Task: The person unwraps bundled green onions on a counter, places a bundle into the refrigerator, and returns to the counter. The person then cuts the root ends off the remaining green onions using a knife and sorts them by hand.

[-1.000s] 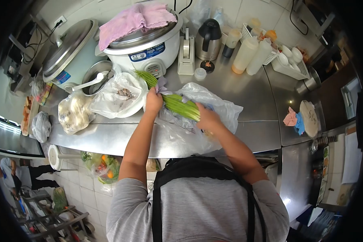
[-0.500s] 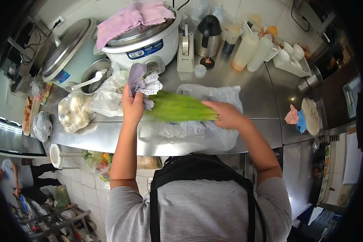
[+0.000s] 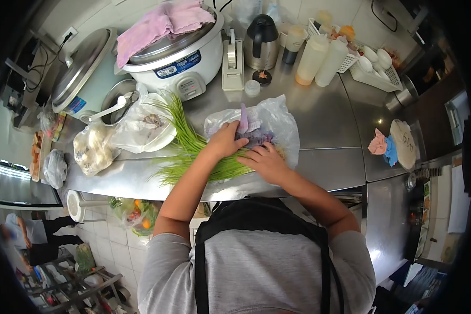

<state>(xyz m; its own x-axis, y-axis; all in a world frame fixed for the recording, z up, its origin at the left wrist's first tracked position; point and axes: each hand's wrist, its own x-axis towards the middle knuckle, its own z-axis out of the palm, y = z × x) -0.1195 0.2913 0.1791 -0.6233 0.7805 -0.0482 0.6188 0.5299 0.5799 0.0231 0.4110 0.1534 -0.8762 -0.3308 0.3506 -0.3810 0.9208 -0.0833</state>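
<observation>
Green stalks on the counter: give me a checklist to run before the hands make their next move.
1. Green stalks supported: ok, they lie on the steel counter, tips fanned out.
2. Grip of left hand and right hand: cannot tell; both are at the stalks' gathered end, contact partly hidden.
3. Stalk ends even: cannot tell, the hands cover them.
4. Plastic bag smooth: not ok, it is crumpled.
5. Stalks clear of the white bowl: cannot tell; the tips overlap its rim in view.
6. Squeeze bottles upright and away from the hands: ok.
</observation>
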